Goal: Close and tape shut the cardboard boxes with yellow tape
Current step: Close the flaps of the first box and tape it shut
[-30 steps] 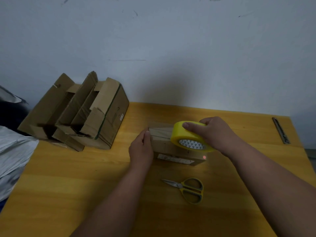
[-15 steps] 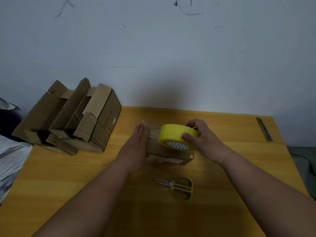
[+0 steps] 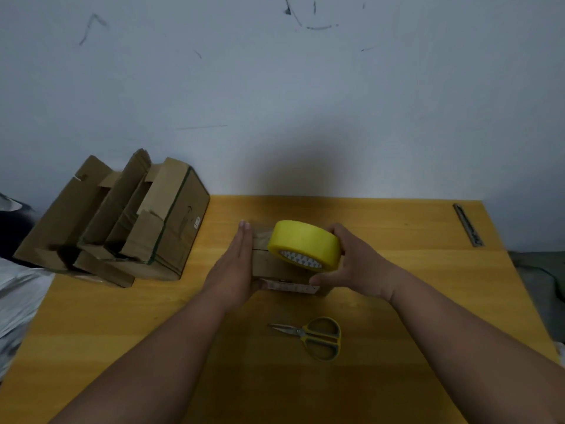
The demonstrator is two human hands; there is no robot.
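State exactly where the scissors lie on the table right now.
In the head view the scissors lie flat on the wooden table, nearer the person than the small cardboard box, between the two forearms, touching nothing.

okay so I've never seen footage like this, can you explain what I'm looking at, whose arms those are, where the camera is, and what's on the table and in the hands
There is no machine here. The arms belong to a person wearing a camera on their head, so you look forward and down over their own hands at a wooden table against a wall.

The left hand lies flat, fingers straight, against the left side of a small cardboard box. The right hand grips a roll of yellow tape over the top of that box.

Nearer the person lie yellow-handled scissors. At the table's far left sit bigger cardboard boxes with flaps open. Near the far right edge lies a thin metal tool, too small to identify.
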